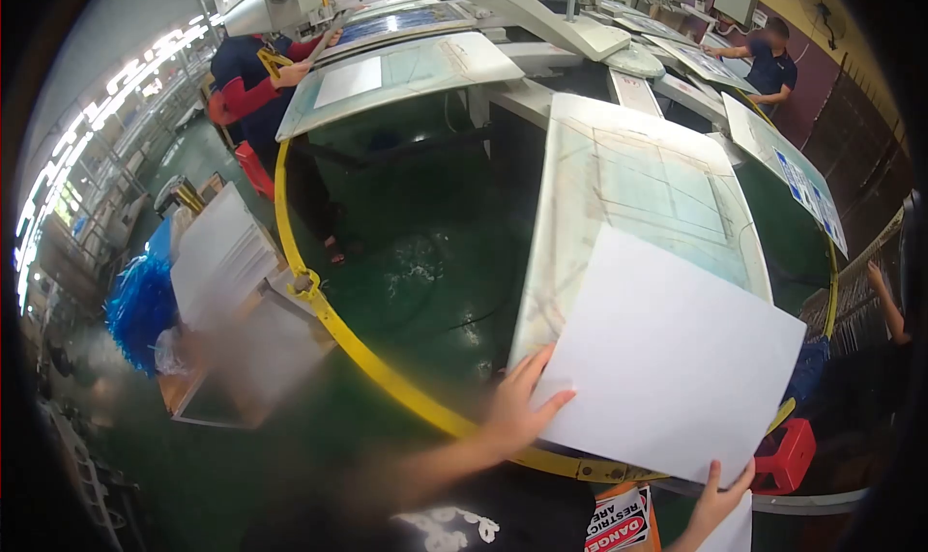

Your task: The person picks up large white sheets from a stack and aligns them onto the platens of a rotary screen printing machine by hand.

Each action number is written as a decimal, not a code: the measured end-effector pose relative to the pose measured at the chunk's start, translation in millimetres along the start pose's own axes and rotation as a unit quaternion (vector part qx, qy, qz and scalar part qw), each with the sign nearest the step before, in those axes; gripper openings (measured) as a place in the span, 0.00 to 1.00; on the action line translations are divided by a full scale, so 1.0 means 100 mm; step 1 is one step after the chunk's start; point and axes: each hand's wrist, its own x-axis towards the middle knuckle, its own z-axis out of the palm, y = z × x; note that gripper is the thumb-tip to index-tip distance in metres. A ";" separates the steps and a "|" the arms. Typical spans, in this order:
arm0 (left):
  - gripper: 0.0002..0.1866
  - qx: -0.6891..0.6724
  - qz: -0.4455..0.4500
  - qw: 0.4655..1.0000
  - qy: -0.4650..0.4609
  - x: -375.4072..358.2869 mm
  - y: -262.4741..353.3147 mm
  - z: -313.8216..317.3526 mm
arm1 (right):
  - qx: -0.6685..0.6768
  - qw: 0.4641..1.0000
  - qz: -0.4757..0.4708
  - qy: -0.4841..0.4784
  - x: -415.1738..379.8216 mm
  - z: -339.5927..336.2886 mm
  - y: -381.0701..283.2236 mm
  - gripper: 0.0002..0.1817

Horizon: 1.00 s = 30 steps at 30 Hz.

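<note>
Head view: one white sheet point(677, 359), over the board's point(619, 156) near end, askew to its long axis, extending away from you. Your left hand point(527, 407), nearer the board, pinches the sheet's side edge; your right hand point(718, 502), its near corner. Sheet-to-board contact: cannot tell.

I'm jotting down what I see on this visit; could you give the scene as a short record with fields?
Left hand: touching the left edge of a flat white rectangular sheet, thumb on top
Right hand: touching its near right corner
Partly covered by sheet: pale-green flat board with white border
Rail: curved yellow bar
Floor: dark green
Picture left: shiny blue tinsel-like bundle
</note>
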 end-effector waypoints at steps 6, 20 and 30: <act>0.46 0.152 0.171 0.965 -0.130 0.59 -0.50 -0.23 | -0.030 0.999 0.010 -0.027 0.39 0.41 -0.27 0.37; 0.59 0.357 0.158 0.904 -0.177 2.01 -1.06 -0.47 | -0.109 0.994 -0.028 -0.003 1.07 1.55 -0.97 0.43; 0.58 0.365 0.118 0.906 -0.179 1.89 -1.34 -0.53 | -0.130 0.991 -0.024 -0.034 0.98 1.76 -0.90 0.44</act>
